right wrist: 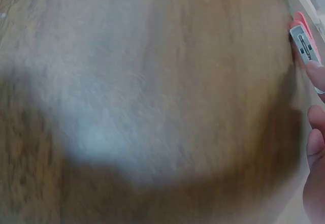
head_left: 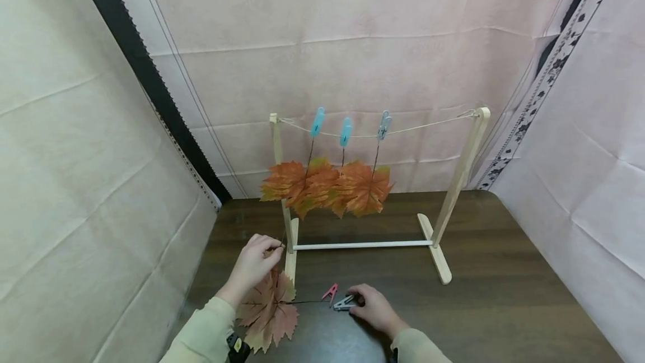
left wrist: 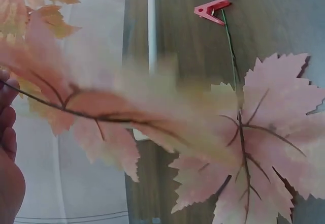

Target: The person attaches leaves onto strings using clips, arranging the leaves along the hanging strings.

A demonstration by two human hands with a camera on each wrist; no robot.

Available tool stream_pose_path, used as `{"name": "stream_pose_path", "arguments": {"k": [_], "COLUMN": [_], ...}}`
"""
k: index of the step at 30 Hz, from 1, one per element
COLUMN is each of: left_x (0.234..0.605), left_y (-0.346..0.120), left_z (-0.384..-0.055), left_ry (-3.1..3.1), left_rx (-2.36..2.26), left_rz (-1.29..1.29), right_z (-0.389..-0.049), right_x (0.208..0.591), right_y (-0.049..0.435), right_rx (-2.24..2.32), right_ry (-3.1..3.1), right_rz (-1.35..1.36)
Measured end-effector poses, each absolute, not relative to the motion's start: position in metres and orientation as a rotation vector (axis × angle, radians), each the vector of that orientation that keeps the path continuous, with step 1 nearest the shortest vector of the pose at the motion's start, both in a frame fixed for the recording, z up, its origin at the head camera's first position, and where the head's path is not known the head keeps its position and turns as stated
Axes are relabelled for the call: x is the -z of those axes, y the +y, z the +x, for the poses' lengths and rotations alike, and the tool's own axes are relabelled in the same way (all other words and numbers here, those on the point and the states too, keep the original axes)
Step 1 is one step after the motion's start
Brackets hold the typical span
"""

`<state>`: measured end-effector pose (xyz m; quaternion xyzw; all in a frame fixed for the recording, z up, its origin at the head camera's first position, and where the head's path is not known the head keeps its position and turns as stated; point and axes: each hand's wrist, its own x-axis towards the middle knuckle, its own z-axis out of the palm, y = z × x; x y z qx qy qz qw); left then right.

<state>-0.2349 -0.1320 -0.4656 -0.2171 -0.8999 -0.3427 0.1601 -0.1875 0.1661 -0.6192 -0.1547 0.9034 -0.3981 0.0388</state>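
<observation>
My left hand (head_left: 258, 262), beside the rack's left foot, pinches an artificial maple leaf (left wrist: 96, 117) by its thin dark stem. A second pinkish-orange maple leaf (head_left: 278, 318) lies on the table below it, its stem pointing right. At that stem's end sits a red clothespin (head_left: 330, 292). My right hand (head_left: 375, 310) grips a grey-blue clothespin (head_left: 344, 303) low over the table, right beside the red one. In the right wrist view, thumb and fingers show only at the right edge, with the grey clothespin (right wrist: 304, 43) at the thumb tip.
A wooden drying rack (head_left: 461, 178) stands behind the hands, with a white crossbar (head_left: 363, 245) low down. From its string (head_left: 428, 126), blue clothespins (head_left: 345, 131) hold three orange maple leaves (head_left: 365, 189). Pale cloth walls (head_left: 353, 71) enclose the brown table (head_left: 504, 296).
</observation>
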Motion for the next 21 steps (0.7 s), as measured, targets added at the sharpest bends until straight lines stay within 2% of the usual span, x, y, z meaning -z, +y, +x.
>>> {"name": "stream_pose_path", "arguments": {"k": [9, 21], "left_x": [0.454, 0.442], "left_y": [-0.116, -0.09], "left_z": [-0.235, -0.237], "left_ry": [-2.532, -2.6], "left_rx": [1.1, 1.219], "left_rz": [-0.695, -0.735], "right_z": [-0.194, -0.211], "right_x": [0.604, 0.55], "right_y": [0.194, 0.232], "right_rx": [1.447, 1.569], "right_ry": [2.75, 2.781], "right_rz": [-0.279, -0.064]}}
